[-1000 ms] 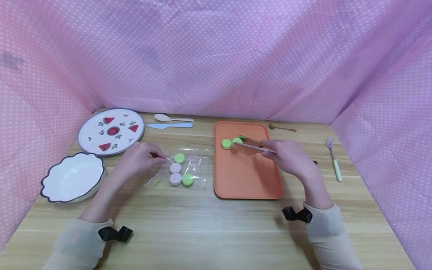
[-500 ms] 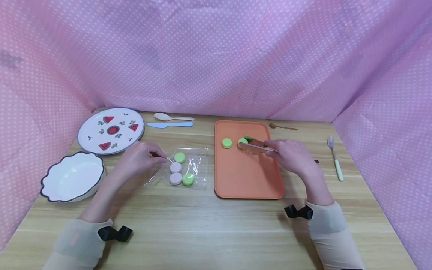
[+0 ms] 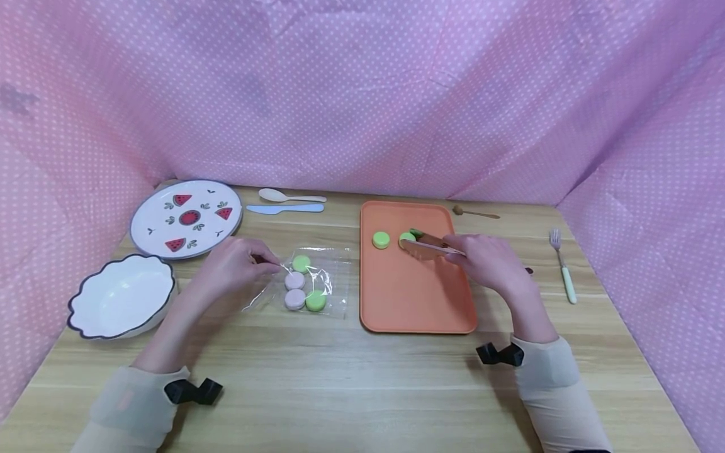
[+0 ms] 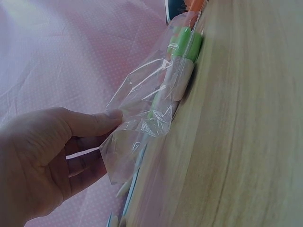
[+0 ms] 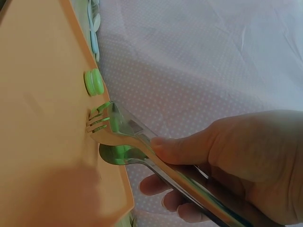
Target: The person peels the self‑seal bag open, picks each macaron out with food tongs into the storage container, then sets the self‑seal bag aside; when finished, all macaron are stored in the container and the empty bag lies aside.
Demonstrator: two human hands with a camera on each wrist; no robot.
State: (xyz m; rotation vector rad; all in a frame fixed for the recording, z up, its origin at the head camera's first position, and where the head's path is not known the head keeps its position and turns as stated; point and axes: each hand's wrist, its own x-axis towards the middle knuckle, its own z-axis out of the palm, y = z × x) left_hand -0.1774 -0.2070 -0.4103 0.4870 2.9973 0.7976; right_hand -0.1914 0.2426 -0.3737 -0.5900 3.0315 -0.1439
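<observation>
My left hand (image 3: 235, 267) pinches the edge of a clear plastic bag (image 4: 137, 92) between thumb and finger. Inside the bag lie two green macarons (image 3: 315, 301) and two pale lilac macarons (image 3: 294, 299). My right hand (image 3: 489, 261) grips metal serving tongs (image 5: 173, 177), one arm fork-tipped, the other spoon-shaped. Their tips stand around a green macaron (image 3: 406, 238) at the orange tray's (image 3: 416, 302) far part; the fork tines partly hide it in the right wrist view. Another green macaron (image 5: 94, 82) rests on the tray just left of it, apart from the tongs.
At the left stand a watermelon-patterned plate (image 3: 204, 236) and a white scalloped bowl (image 3: 121, 296). A cream spoon (image 3: 277, 196) and a blue knife (image 3: 286, 209) lie at the back. Right of the tray are a small brown stick utensil (image 3: 476, 214) and a green-handled fork (image 3: 566, 283).
The tongs and the green macaron at their tips have shifted slightly right, away from the other green macaron, then stayed nearly still. My left hand keeps its place on the bag.
</observation>
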